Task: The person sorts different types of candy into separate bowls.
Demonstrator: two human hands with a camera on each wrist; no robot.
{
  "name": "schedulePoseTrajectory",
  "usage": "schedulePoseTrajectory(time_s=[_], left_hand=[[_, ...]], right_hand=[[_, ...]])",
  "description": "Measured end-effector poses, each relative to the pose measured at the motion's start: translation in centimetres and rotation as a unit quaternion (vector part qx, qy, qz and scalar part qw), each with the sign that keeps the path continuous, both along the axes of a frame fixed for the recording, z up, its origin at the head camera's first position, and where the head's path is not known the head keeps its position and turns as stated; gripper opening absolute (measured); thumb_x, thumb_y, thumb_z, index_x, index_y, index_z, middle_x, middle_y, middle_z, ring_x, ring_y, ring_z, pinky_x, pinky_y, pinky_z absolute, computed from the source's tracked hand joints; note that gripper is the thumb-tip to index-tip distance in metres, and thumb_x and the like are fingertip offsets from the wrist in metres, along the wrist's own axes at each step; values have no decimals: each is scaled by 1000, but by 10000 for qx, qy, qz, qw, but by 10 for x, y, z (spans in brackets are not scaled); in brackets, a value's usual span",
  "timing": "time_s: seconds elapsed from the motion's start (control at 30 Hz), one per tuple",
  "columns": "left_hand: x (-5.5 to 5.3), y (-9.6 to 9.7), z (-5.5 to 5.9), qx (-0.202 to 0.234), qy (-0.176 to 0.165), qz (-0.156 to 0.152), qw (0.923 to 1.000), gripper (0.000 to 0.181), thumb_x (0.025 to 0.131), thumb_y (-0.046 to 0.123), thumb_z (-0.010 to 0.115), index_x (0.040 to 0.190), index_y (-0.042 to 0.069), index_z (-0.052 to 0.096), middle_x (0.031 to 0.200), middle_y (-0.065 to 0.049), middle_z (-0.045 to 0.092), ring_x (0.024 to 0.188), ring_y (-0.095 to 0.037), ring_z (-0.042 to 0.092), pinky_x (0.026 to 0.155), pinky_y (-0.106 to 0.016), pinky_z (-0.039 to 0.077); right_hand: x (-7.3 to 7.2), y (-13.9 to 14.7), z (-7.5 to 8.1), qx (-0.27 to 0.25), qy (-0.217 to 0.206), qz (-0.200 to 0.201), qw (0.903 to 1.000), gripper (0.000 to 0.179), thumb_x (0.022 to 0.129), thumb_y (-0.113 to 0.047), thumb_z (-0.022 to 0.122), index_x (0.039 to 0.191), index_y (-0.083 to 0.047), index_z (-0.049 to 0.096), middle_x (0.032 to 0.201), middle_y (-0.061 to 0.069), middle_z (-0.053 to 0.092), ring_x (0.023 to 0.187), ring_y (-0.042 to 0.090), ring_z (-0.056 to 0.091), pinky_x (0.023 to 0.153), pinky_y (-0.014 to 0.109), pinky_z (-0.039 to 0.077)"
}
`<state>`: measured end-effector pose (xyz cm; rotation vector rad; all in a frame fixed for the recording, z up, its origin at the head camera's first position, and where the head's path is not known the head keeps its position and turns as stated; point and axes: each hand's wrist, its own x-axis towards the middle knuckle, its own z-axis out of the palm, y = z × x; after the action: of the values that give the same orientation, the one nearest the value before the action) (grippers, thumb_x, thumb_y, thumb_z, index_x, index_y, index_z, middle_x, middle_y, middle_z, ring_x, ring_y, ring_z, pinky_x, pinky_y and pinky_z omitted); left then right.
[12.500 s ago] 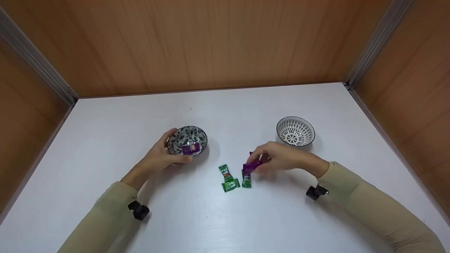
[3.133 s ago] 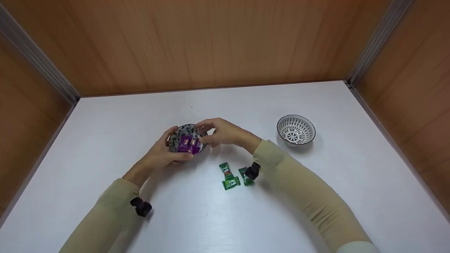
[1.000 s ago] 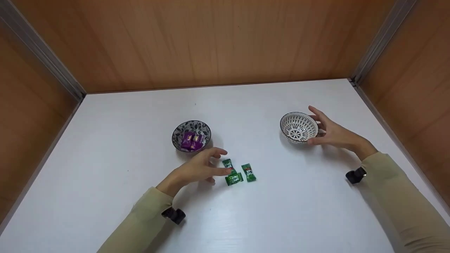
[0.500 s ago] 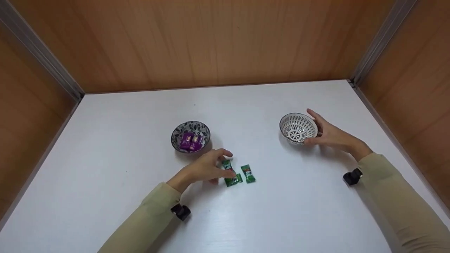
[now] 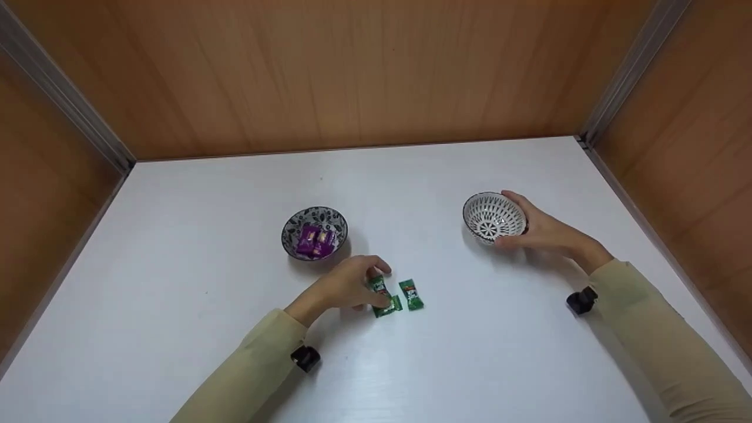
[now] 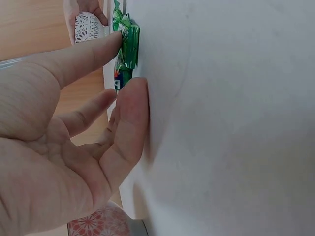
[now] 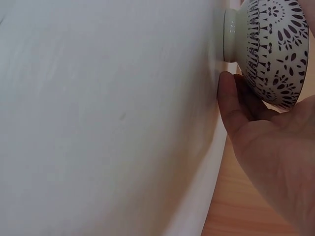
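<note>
In the head view my left hand (image 5: 348,283) reaches over two green-wrapped candies (image 5: 379,285) near the middle of the white table. The left wrist view shows its thumb tip right at a green wrapper (image 6: 132,46), fingers spread and apart from the thumb. Just right of the pair lies another green candy (image 5: 412,295). My right hand (image 5: 543,234) holds the right side of a white bowl (image 5: 492,216) with dark dashes, thumb at the near rim. In the right wrist view its fingers lie along the patterned outside of the bowl (image 7: 275,54).
Left of centre stands a black-and-white leaf-patterned bowl (image 5: 298,223) with several purple-wrapped candies (image 5: 315,241) in it. Its reddish outside (image 6: 101,223) shows at the bottom of the left wrist view. Wooden panels (image 5: 364,76) enclose the table at the back and both sides.
Purple candies went from the table into the leaf-patterned bowl. My left hand left that bowl and moved to the green candies. My right hand went over to the dashed bowl and now grips it.
</note>
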<state>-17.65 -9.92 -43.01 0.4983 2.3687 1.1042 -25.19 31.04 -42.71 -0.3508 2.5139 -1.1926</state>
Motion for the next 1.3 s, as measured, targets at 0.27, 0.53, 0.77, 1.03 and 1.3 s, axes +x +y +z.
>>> schedulePoseTrajectory(time_s=[0.27,0.53,0.77,1.03,1.3], left_hand=[[-2,1,0,58,-141,65,9999,28,80,11,88,103,7,73,88,-2,65,69,-14,61,62,-29,59],[-2,1,2,141,-181,-9,9997,24,83,8,84,105,3,75,79,-2,69,64,-14,64,60,-29,59],[-4,2,4,59,-124,-77,9999,25,87,15,82,108,5,75,78,0,70,62,-15,63,57,-28,56],[-8,11,10,220,160,-199,9994,28,87,19,83,109,4,75,79,1,71,62,-16,64,56,-26,54],[-24,40,22,956,-219,-12,9952,18,94,23,76,100,6,75,93,-13,71,80,-27,70,68,-33,61]], right_hand=[[-2,0,-4,-220,-110,-21,9997,117,81,-38,87,164,-23,5,163,13,21,147,35,21,117,65,15],[-2,-1,-2,-79,-137,-67,9999,116,81,-41,86,163,-29,5,163,13,22,147,35,22,117,66,16],[-1,-1,-2,-78,-98,-64,9999,118,82,-41,86,164,-25,3,164,15,18,148,37,18,117,67,14],[2,0,0,-274,-271,-64,9992,115,83,-39,85,163,-31,3,163,10,22,145,33,25,118,63,15],[3,0,-1,-251,-280,-52,9993,115,83,-39,84,163,-32,3,163,11,21,144,35,26,118,64,16]])
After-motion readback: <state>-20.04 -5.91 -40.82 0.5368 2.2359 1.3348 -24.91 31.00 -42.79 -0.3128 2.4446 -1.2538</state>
